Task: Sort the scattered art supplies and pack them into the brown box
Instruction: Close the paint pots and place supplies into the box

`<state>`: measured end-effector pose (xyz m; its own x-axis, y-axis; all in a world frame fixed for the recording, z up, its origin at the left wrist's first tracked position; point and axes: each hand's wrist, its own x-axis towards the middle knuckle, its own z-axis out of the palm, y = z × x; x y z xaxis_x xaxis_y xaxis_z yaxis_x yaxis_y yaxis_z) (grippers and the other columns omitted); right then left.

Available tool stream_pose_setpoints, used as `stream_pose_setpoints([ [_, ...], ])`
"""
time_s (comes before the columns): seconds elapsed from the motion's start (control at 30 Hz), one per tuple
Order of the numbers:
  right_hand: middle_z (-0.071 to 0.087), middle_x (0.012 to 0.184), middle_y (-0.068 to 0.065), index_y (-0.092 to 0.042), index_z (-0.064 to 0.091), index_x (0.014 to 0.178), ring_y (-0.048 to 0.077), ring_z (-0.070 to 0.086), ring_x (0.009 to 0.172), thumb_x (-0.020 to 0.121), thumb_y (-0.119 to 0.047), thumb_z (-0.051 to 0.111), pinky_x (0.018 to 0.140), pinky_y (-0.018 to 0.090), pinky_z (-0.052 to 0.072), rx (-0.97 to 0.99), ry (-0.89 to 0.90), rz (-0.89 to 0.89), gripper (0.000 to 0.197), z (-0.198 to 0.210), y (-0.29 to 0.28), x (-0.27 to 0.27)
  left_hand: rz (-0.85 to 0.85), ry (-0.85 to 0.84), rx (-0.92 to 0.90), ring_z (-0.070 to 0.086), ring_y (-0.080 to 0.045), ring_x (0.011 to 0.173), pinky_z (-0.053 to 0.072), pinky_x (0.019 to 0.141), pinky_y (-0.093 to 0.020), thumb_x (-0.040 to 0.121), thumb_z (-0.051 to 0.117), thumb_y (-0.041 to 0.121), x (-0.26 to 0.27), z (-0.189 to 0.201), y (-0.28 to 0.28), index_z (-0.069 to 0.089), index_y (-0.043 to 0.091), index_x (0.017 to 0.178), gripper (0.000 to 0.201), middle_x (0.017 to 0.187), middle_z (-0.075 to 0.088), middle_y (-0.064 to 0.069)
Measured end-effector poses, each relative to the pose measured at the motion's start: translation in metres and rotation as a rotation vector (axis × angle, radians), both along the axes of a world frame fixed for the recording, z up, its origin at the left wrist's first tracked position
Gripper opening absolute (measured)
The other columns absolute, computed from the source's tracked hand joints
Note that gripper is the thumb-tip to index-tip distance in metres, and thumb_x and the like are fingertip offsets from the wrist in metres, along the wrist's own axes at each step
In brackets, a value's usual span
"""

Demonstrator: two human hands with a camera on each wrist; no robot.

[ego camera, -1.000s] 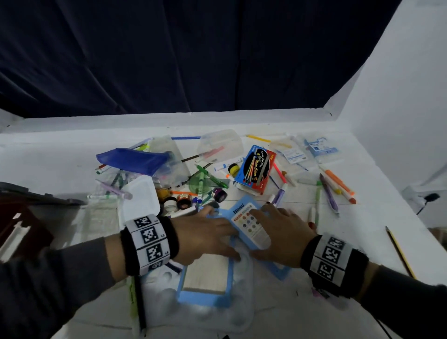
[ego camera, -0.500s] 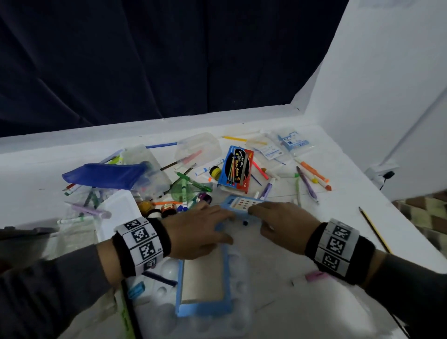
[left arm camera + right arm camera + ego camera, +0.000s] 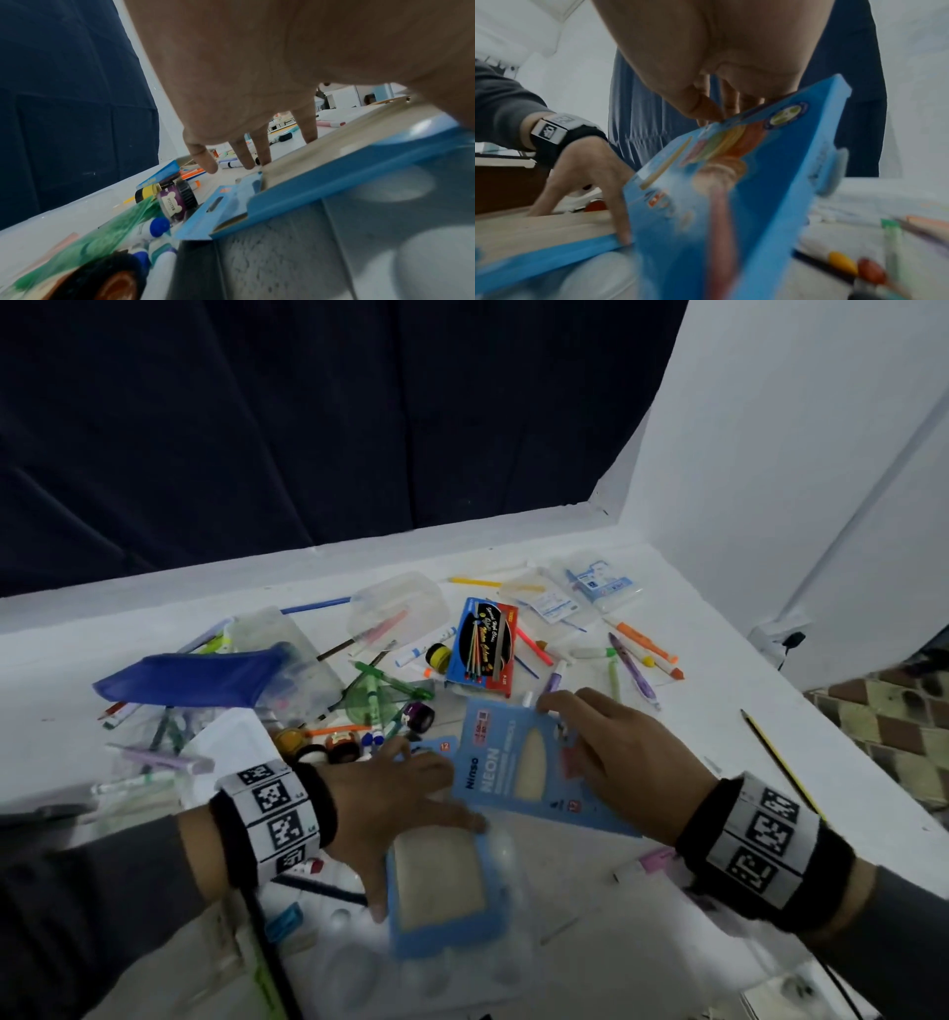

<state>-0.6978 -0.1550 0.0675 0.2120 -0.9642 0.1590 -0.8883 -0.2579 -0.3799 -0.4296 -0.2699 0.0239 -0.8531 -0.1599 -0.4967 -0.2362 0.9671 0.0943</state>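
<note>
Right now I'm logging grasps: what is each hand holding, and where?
The right hand pinches the blue NEON pack at its far top edge, tilting it. The left hand presses flat on the other blue pack.

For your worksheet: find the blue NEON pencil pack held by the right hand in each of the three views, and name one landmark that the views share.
Head: blue NEON pencil pack at centre, tilted, under the right hand.
Left wrist: not clearly identifiable.
Right wrist: it fills the centre, tilted, pinched at its top edge.
Shared landmark: the left hand pressing the other blue pack.
</note>
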Motion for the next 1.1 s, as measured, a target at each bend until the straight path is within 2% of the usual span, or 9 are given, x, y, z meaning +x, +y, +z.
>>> stream_pose_setpoints([
  [0.13,0.046,0.112,-0.002,-0.028,0.039,0.133,0.026,0.059,0.088,0.097,-0.013,0.046,0.068,0.039,0.052,0.185,-0.074,-0.075,0.039,-0.022,0.012,-0.004,0.031,0.059,-0.072,0.001,-0.020,0.152,0.009,0.109,-0.056,0.050,0.072,0.086,-0.011,0.001,0.007,0.009,0.050,0.152,0.125,0.164,0.013,0.001],
  [0.27,0.050,0.110,0.000,-0.037,0.035,0.130,0.014,0.060,0.080,0.098,-0.034,0.052,0.067,0.031,0.051,0.229,-0.211,-0.165,0.037,-0.030,0.019,-0.015,0.178,0.150,-0.055,0.027,-0.015,0.144,0.024,0.112,-0.053,0.050,0.072,0.086,-0.025,0.003,0.021,0.029,0.030,0.149,0.122,0.154,0.032,0.006],
  [0.43,0.044,0.115,-0.009,-0.046,0.025,0.138,0.006,0.056,0.086,0.071,-0.080,0.052,0.076,0.033,0.051,0.195,-0.246,-0.200,0.080,-0.021,0.019,-0.025,0.433,0.364,-0.225,0.051,-0.017,0.114,0.032,0.099,-0.043,0.052,0.054,0.097,-0.035,0.012,0.038,0.036,0.033,0.143,0.113,0.128,0.048,0.007],
  [0.53,0.041,0.118,-0.013,-0.050,0.018,0.141,0.002,0.054,0.088,0.060,-0.083,0.063,0.078,0.032,0.051,0.194,-0.263,-0.169,0.099,-0.015,0.013,-0.031,0.576,0.577,-0.372,0.054,-0.019,0.113,0.029,0.095,-0.041,0.055,0.046,0.099,-0.026,0.018,0.046,0.045,0.035,0.141,0.107,0.123,0.052,0.005],
  [0.63,0.040,0.116,-0.014,-0.049,0.014,0.144,0.004,0.053,0.090,0.061,-0.081,0.067,0.078,0.029,0.050,0.230,-0.210,-0.079,0.103,-0.019,0.004,-0.034,0.682,0.579,-0.447,0.055,-0.022,0.111,0.034,0.092,-0.046,0.055,0.037,0.104,-0.011,0.020,0.059,0.050,0.034,0.140,0.111,0.120,0.054,0.004],
  [0.73,0.036,0.113,-0.019,-0.045,0.008,0.149,0.005,0.046,0.092,0.066,-0.083,0.059,0.082,0.028,0.042,0.276,-0.036,0.098,0.105,-0.030,-0.002,-0.032,0.820,0.422,-0.433,0.053,-0.024,0.113,0.035,0.090,-0.049,0.051,0.034,0.107,0.002,0.010,0.077,0.045,0.037,0.143,0.116,0.122,0.053,0.005],
  [0.9,0.019,0.150,-0.009,-0.047,-0.001,0.150,0.018,0.029,0.134,0.067,-0.085,0.050,0.111,0.043,0.026,0.317,0.351,0.323,0.104,-0.046,-0.009,-0.028,0.971,0.159,-0.330,0.030,-0.020,0.135,0.024,0.107,-0.052,0.057,0.028,0.105,0.020,-0.009,0.104,0.012,0.045,0.152,0.113,0.144,0.034,0.006],
  [1.0,0.012,0.154,-0.007,-0.046,-0.003,0.150,0.020,0.024,0.138,0.072,-0.079,0.054,0.113,0.045,0.021,0.362,0.422,0.385,0.102,-0.050,-0.016,-0.023,0.961,0.099,-0.256,0.018,-0.022,0.143,0.022,0.110,-0.054,0.064,0.028,0.102,0.025,-0.021,0.108,-0.006,0.041,0.155,0.114,0.157,0.020,0.001],
  [1.1,0.008,0.158,-0.003,-0.047,-0.002,0.150,0.023,0.021,0.141,0.074,-0.074,0.056,0.116,0.046,0.018,0.387,0.426,0.433,0.099,-0.052,-0.023,-0.013,0.934,0.150,-0.270,0.022,-0.023,0.145,0.019,0.107,-0.058,0.069,0.026,0.100,0.023,-0.025,0.110,-0.001,0.038,0.157,0.111,0.159,0.022,0.000],
])
